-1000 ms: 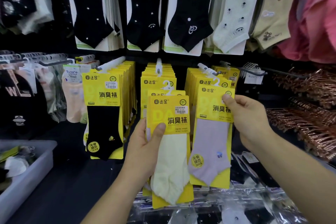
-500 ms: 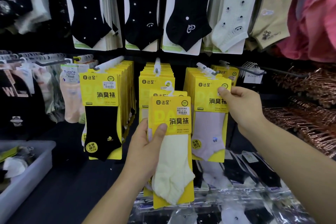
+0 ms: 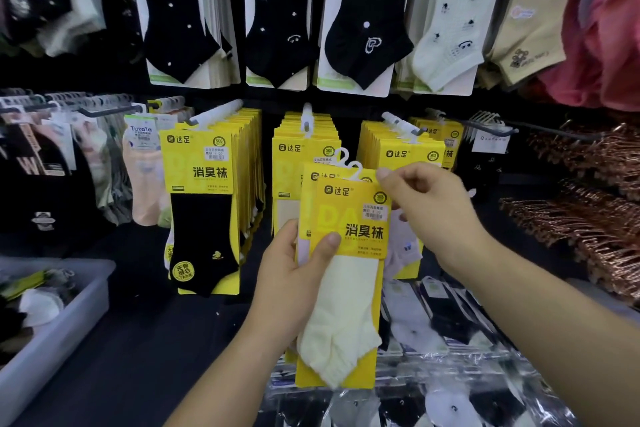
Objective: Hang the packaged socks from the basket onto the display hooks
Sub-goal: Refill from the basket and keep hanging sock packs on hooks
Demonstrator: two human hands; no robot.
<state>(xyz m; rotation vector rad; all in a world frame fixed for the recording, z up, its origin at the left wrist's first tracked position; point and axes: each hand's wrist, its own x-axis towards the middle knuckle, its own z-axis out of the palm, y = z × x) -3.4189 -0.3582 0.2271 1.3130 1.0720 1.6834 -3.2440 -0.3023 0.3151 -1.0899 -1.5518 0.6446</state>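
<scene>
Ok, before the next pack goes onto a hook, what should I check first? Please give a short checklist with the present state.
1. The left hand grips the cream sock pack and those behind it: ok.
2. Its white hanger stands free above the card: ok.
3. The right hand pinches that pack's top corner: cannot tell; the fingertips only overlap it.
4. The tip of the middle hook is exposed: ok.
5. The middle stack holds the same sock colour: cannot tell, mostly hidden.
</scene>
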